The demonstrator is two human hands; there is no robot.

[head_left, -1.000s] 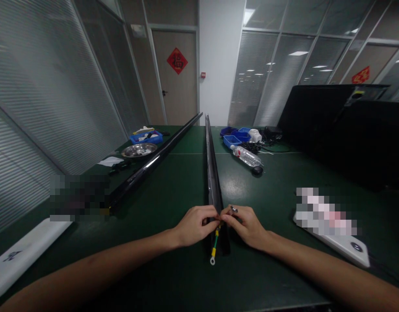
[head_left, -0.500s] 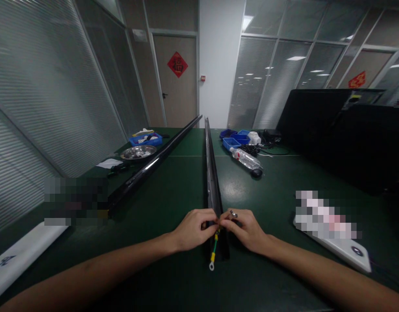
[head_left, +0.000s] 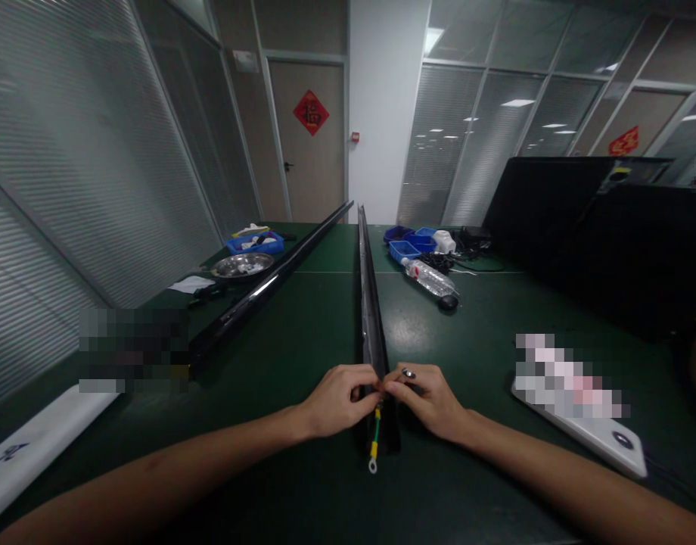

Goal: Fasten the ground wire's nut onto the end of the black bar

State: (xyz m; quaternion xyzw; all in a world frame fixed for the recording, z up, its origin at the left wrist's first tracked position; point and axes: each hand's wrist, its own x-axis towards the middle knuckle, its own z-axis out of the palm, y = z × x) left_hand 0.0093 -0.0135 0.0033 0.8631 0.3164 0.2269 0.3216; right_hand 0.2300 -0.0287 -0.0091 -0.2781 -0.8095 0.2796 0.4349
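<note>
A long black metal profile (head_left: 373,303) runs away from me down the middle of the table. Over its near end, my left hand (head_left: 342,400) and my right hand (head_left: 424,397) meet fingertip to fingertip, both closed in a pinch. Whatever lies between the fingertips is hidden or too small to name. A short green-and-yellow ground wire (head_left: 376,430) comes out just below the fingers, its upper end by the fingertips. Its ring terminal (head_left: 373,466) points toward me. A ring shows on a finger of my right hand.
A second black profile (head_left: 268,284) lies slanted to the left. Further back are a metal dish (head_left: 219,269), blue trays (head_left: 403,250) and a plastic bottle (head_left: 430,278). White devices (head_left: 606,445) rest at either side, partly blurred out. Dark monitors (head_left: 552,219) stand at the right.
The ring terminal end of the wire has swung slightly to the right. Both hands keep their pinch in nearly the same place.
</note>
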